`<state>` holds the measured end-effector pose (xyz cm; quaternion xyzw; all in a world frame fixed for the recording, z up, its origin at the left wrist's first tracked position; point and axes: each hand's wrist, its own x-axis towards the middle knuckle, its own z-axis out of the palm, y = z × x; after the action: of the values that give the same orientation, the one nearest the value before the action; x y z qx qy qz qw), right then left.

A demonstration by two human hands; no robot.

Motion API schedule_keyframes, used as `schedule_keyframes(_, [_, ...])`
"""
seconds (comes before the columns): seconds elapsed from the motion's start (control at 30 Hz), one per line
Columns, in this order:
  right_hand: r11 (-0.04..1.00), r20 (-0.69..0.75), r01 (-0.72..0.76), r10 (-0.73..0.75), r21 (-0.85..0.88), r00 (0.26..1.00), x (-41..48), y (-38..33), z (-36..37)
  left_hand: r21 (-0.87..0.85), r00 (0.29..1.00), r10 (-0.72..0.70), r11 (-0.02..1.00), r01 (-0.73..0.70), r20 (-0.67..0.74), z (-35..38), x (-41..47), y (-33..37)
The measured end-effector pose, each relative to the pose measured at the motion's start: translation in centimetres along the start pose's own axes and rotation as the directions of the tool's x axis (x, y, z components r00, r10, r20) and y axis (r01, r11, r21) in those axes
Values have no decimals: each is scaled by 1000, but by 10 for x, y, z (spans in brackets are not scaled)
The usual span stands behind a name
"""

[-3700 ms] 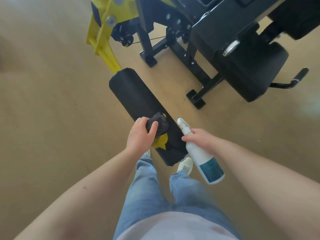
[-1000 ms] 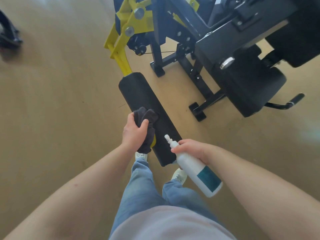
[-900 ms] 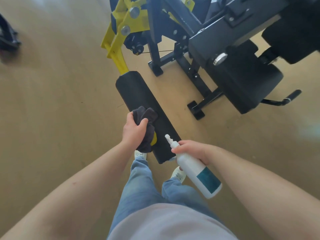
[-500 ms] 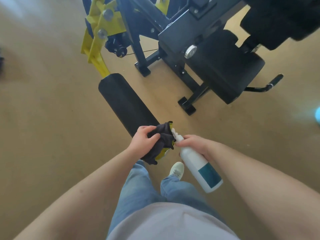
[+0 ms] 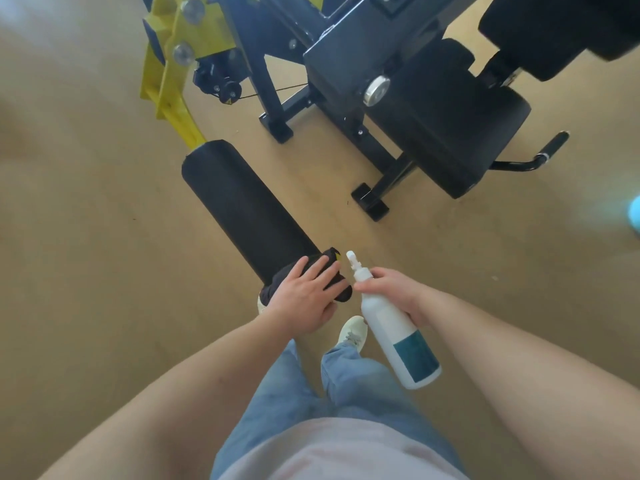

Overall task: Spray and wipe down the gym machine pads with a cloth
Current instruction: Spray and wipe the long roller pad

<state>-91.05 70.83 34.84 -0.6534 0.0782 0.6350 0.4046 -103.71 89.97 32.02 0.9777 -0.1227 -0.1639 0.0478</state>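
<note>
1. Head view: the left hand [image 5: 304,297] lies flat with its fingers apart, pressing the cloth [image 5: 341,294] onto the 5 o'clock end of the roller pad [image 5: 242,209].
2. The right hand [image 5: 394,292] is clamped round the spray bottle [image 5: 398,336], its nozzle pointing to 11 o'clock. Best to wipe firmly towards 11 o'clock and wrap round the pad's sides.

bare floor [image 5: 86,237] left, machine frame [image 5: 346,64] right

the roller pad [image 5: 242,209] is matt black and looks smooth, and the cloth [image 5: 343,294] is dark and soft. the spray bottle [image 5: 391,327] is smooth white plastic. the lever arm [image 5: 173,81] is shiny yellow painted metal, and the floor [image 5: 86,237] is dull tan.
</note>
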Motion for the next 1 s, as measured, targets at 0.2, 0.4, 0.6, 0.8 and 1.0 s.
schedule_keyframes(0.2, [999,-29,6,-5,45,1000,14,-9,5,-64,998,37,997,-40,-56,19,5,-20])
schedule_keyframes(0.4, [993,-106,15,-2,118,994,42,-40,25,-147,982,-68,988,42,-176,19,13,-50])
schedule_keyframes(0.6, [990,-84,21,-10,140,996,74,-92,53,-137,967,-147,983,120,-206,12,21,-116])
schedule_keyframes(0.8, [996,-79,15,-8,87,997,113,-153,80,-240,940,-261,948,208,-219,2,30,-176])
schedule_keyframes(1.0, [998,-74,-52,53,18,996,128,-187,85,-269,876,-409,900,343,-254,-11,46,-257])
